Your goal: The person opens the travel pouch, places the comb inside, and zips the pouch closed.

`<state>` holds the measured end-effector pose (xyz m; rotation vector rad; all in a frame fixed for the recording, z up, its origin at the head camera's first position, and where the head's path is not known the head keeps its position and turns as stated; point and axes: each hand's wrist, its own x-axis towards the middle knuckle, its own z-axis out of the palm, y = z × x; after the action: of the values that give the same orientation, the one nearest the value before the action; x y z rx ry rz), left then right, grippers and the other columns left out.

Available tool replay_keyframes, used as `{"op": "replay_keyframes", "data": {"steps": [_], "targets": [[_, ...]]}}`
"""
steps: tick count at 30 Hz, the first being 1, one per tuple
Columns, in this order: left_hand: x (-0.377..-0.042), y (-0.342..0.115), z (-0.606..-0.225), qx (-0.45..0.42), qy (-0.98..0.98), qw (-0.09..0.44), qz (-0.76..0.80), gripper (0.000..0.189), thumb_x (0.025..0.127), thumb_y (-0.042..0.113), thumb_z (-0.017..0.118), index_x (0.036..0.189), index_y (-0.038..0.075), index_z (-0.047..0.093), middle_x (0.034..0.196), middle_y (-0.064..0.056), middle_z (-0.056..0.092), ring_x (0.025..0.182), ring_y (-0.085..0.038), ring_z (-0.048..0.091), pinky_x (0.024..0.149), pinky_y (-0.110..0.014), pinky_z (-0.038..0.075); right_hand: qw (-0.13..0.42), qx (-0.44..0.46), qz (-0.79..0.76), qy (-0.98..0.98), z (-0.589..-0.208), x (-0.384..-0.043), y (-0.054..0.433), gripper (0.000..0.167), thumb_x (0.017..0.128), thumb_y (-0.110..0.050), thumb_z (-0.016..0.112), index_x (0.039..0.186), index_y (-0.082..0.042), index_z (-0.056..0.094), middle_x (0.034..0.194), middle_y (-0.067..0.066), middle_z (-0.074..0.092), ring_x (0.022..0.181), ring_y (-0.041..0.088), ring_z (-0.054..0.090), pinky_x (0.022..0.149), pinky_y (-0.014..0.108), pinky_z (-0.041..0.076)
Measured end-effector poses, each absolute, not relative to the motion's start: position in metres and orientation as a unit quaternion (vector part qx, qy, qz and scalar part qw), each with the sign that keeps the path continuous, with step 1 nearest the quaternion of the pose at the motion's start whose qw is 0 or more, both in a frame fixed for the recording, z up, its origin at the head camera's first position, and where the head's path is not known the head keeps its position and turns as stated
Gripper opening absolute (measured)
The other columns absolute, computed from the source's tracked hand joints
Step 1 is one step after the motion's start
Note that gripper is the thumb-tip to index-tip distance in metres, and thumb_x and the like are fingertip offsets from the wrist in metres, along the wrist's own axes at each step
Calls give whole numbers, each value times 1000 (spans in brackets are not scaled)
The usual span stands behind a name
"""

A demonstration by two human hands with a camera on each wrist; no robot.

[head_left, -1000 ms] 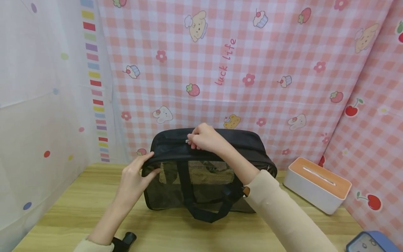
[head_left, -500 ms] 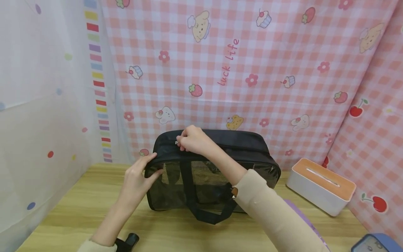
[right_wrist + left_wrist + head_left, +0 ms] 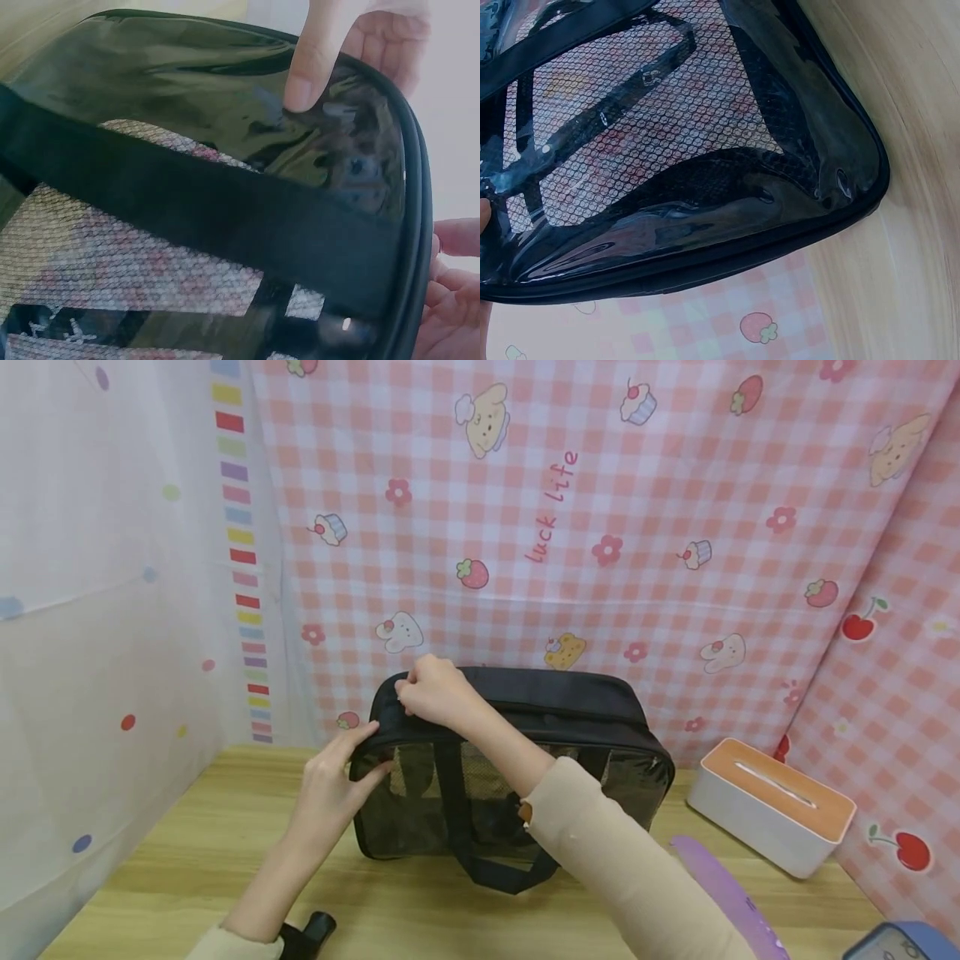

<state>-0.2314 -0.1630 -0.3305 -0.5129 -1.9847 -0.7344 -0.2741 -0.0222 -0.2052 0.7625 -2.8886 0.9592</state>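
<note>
A black bag (image 3: 408,827) with see-through panels, a mesh back and dark strap handles stands on the table. My left hand (image 3: 333,781) holds its upper left corner, the thumb (image 3: 307,79) on the clear front panel and the fingers round the side. My right hand (image 3: 433,692) is at the left end of the bag's top, fingers pinched on the zipper pull, which they now hide. In the left wrist view the clear panel (image 3: 780,199) and mesh (image 3: 645,112) fill most of the picture. The front handle (image 3: 501,878) hangs down toward me.
A white tissue box (image 3: 757,827) with an orange lid stands right of the bag. A purple, curved flat item (image 3: 723,889) lies partly behind my right sleeve. A blue-framed object (image 3: 892,943) sits at the lower right corner. Patterned cloth (image 3: 480,627) hangs close behind the bag.
My right hand has slid left along the bag's top with the zipper pull to near the left end. My left hand keeps its hold on the corner. The purple item has come into sight.
</note>
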Motion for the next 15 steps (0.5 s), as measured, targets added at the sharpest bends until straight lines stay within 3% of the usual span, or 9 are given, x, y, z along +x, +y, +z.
{"op": "replay_keyframes", "data": {"steps": [4,8,15], "targets": [[-231,-163,-330,-210,-808,464,-297,51,57,-5,82,105,-5,63,100,-20,66,90,-33,65,74,-40,56,23,243,273,-930,-207,-274,-35,47,94,-18,47,48,-12,40,45,-1,42,34,9,26,34,18,23],[-231,-164,-331,-213,-805,467,-298,51,57,-6,82,104,-7,63,100,-20,66,90,-33,64,73,-39,56,51,236,237,-941,-211,-274,-47,48,92,-17,48,48,-14,30,43,-3,23,35,9,18,33,19,19],[-231,-163,-331,-219,-806,464,-294,50,59,-5,81,105,-5,63,101,-19,66,91,-30,64,74,-37,55,81,232,168,-955,-215,-271,-57,42,91,-21,50,52,-14,34,45,-3,25,37,10,25,35,20,24]]}}
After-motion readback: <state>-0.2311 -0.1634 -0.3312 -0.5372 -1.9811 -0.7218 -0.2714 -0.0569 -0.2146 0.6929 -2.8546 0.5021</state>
